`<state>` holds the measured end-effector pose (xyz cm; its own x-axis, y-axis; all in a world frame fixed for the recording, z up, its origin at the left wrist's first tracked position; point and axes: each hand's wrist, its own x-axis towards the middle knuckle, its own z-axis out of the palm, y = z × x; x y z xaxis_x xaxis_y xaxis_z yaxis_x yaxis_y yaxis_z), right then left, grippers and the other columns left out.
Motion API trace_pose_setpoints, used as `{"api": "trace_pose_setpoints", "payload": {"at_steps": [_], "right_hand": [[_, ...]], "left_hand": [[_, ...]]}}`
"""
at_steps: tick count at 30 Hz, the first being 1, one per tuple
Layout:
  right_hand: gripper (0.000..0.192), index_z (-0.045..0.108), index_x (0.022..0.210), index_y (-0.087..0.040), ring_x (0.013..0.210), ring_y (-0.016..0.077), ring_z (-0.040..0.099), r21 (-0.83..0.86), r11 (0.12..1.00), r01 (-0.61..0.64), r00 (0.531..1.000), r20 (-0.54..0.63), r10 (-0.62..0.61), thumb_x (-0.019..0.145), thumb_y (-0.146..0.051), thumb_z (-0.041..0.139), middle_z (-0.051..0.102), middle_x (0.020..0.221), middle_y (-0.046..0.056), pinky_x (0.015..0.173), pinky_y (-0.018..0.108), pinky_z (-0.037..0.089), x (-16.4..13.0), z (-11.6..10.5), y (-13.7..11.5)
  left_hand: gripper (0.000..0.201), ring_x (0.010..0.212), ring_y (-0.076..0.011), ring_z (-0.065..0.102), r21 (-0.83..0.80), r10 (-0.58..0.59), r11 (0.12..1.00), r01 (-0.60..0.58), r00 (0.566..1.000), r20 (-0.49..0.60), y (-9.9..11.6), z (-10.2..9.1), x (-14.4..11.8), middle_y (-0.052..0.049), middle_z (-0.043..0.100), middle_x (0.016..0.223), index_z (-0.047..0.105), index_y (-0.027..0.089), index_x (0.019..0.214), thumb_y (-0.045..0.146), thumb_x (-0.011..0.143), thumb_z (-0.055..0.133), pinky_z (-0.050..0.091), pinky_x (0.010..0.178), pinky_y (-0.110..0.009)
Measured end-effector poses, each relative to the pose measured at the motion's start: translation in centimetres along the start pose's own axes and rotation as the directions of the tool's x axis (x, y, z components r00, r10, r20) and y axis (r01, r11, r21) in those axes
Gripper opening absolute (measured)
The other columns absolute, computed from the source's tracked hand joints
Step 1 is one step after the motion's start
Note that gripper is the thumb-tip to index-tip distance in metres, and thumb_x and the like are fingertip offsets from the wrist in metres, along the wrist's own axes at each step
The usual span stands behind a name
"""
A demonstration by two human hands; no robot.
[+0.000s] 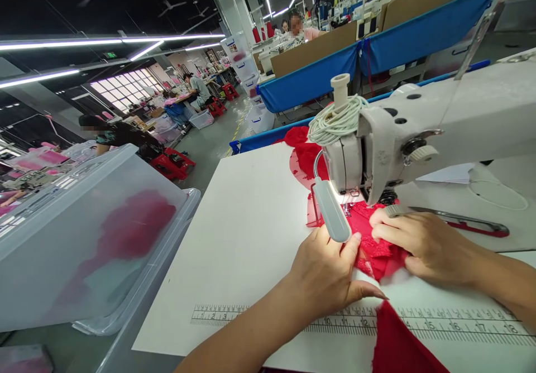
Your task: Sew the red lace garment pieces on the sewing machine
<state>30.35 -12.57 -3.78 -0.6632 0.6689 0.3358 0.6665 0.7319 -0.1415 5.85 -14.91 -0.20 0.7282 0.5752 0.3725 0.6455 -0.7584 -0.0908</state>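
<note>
Red lace fabric [371, 239] lies bunched under the needle area of a white sewing machine [402, 133]. My left hand [329, 267] rests on the table at the fabric's left edge, fingers stretched out and thumb spread toward me; a lamp partly covers its fingertips. My right hand [427, 244] is closed, its bent fingers gripping the lace on the right side. The grey sewing lamp [333, 211] hangs just above my left fingers. Below my left thumb, a separate red cloth piece [400, 342] hangs over the table's near edge.
A printed ruler [456, 325] runs along the front of the white table [234, 239]. Thread snips or tweezers with a red part [473, 223] lie right of the machine. A translucent plastic bin [84, 239] stands at the left. Other people sit at machines farther back.
</note>
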Motion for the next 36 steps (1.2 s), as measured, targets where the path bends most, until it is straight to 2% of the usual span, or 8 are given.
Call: {"api": "trace_pose_setpoints", "payload": {"at_steps": [7, 16, 20, 24, 26, 29, 33, 36], "right_hand": [[0.033, 0.041, 0.079, -0.024, 0.06, 0.0179, 0.046, -0.046, 0.997, 0.065, 0.983, -0.169, -0.072, 0.055, -0.002, 0.043, 0.058, 0.083, 0.001, 0.057, 0.034, 0.023, 0.2, 0.8, 0.5], [0.03, 0.041, 0.079, -0.028, 0.059, 0.0225, 0.047, -0.055, 0.996, -0.073, 0.993, -0.099, 0.067, 0.069, 0.0, 0.04, 0.056, 0.077, 0.004, 0.056, 0.038, 0.03, 0.7, -0.4, -0.6], [0.016, 0.043, 0.082, -0.026, 0.055, 0.019, 0.045, -0.052, 0.999, -0.002, 0.992, -0.126, -0.005, 0.077, -0.017, 0.054, 0.059, 0.077, 0.003, 0.052, 0.033, 0.032, 0.8, -1.0, -0.6], [0.014, 0.044, 0.08, -0.025, 0.053, 0.0181, 0.049, -0.126, 0.992, 0.009, 0.975, -0.217, -0.037, 0.078, -0.017, 0.056, 0.06, 0.071, 0.0, 0.05, 0.031, 0.028, 0.6, -1.0, -0.5], [0.02, 0.055, 0.097, -0.022, 0.058, 0.0185, 0.056, -0.142, 0.989, 0.033, 0.966, -0.249, -0.068, 0.08, -0.013, 0.054, 0.069, 0.084, 0.003, 0.052, 0.031, 0.031, 0.6, -1.1, -0.8], [0.039, 0.058, 0.122, -0.019, 0.066, 0.0177, 0.062, -0.145, 0.985, 0.093, 0.957, -0.261, -0.129, 0.084, -0.01, 0.051, 0.075, 0.105, 0.007, 0.056, 0.031, 0.036, 0.8, -1.3, -1.5], [0.017, 0.064, 0.09, -0.02, 0.052, 0.0139, 0.054, -0.089, 0.994, 0.06, 0.96, -0.268, -0.082, 0.096, -0.018, 0.049, 0.07, 0.076, 0.002, 0.049, 0.028, 0.032, 1.7, -1.2, -2.0], [0.036, 0.054, 0.068, -0.023, 0.046, 0.0127, 0.049, 0.096, 0.986, -0.134, 0.932, -0.326, 0.158, 0.102, -0.028, 0.044, 0.055, 0.056, -0.003, 0.045, 0.025, 0.033, 2.3, -0.8, -1.7]], "left_hand": [[0.096, 0.072, -0.0245, 0.063, 0.039, -0.004, 0.999, 0.003, 1.0, 0.028, -0.1, 0.4, 0.0, -0.016, 0.071, 0.089, 0.068, 0.009, 0.126, 0.083, 0.093, 0.017, 0.05, 0.061, -0.034], [0.081, 0.1, -0.0324, 0.067, 0.051, 0.009, 0.999, -0.009, 1.0, 0.002, -1.0, 1.0, -0.3, -0.023, 0.069, 0.12, 0.062, 0.009, 0.135, 0.076, 0.098, 0.034, 0.056, 0.074, -0.041], [0.063, 0.094, -0.0317, 0.066, 0.041, -0.009, 0.999, 0.008, 1.0, 0.01, -0.5, 0.4, 0.0, -0.02, 0.07, 0.107, 0.063, 0.008, 0.132, 0.058, 0.099, 0.046, 0.055, 0.068, -0.04], [0.022, 0.067, -0.0214, 0.06, 0.072, -0.033, 0.997, 0.034, 0.999, -0.011, 0.2, 0.5, 0.3, -0.01, 0.065, 0.081, 0.069, 0.012, 0.102, 0.02, 0.092, 0.051, 0.044, 0.052, -0.031], [0.023, 0.062, -0.0175, 0.056, 0.089, -0.014, 0.996, 0.016, 1.0, -0.02, 0.4, 0.7, 0.4, -0.007, 0.063, 0.079, 0.066, 0.015, 0.088, 0.004, 0.088, 0.046, 0.039, 0.048, -0.028], [0.03, 0.07, -0.0172, 0.06, -0.077, -0.052, 0.996, 0.052, 0.999, 0.01, -0.1, 0.7, 0.8, -0.01, 0.068, 0.091, 0.062, 0.016, 0.083, -0.003, 0.087, 0.04, 0.043, 0.05, -0.026], [0.028, 0.068, -0.0165, 0.063, -0.458, -0.231, 0.854, 0.248, 0.968, 0.093, -1.7, 0.7, 1.9, -0.006, 0.067, 0.084, 0.062, 0.018, 0.097, 0.006, 0.095, 0.037, 0.053, 0.059, -0.028], [0.028, 0.055, -0.0143, 0.058, -0.535, -0.28, 0.786, 0.311, 0.95, 0.141, -2.8, 0.5, 2.6, 0.0, 0.061, 0.07, 0.062, 0.019, 0.102, 0.009, 0.096, 0.037, 0.053, 0.056, -0.029]]}}
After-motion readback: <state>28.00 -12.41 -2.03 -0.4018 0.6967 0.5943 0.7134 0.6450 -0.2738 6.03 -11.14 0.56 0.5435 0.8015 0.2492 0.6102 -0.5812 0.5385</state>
